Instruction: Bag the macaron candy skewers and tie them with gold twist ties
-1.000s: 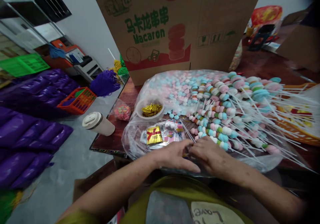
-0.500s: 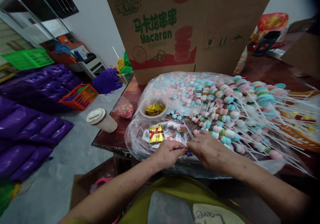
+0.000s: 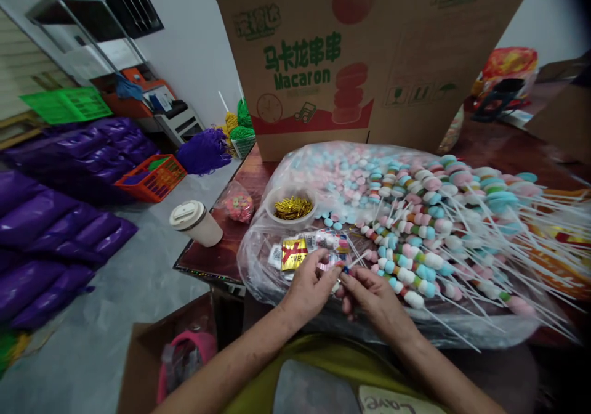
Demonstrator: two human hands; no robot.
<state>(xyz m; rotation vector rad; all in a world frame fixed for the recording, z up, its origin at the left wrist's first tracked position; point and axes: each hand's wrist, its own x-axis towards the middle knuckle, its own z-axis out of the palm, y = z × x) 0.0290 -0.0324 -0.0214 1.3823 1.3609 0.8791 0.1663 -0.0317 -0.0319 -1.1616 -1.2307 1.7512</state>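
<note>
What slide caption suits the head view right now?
Left hand and right hand hold a small colourful item near pastel skewers and a bowl of gold strips.

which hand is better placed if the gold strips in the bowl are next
Probably the left hand: it is closer to the bowl of gold strips; the right hand is nearer the skewers. Both seem to pinch a small item.
</note>
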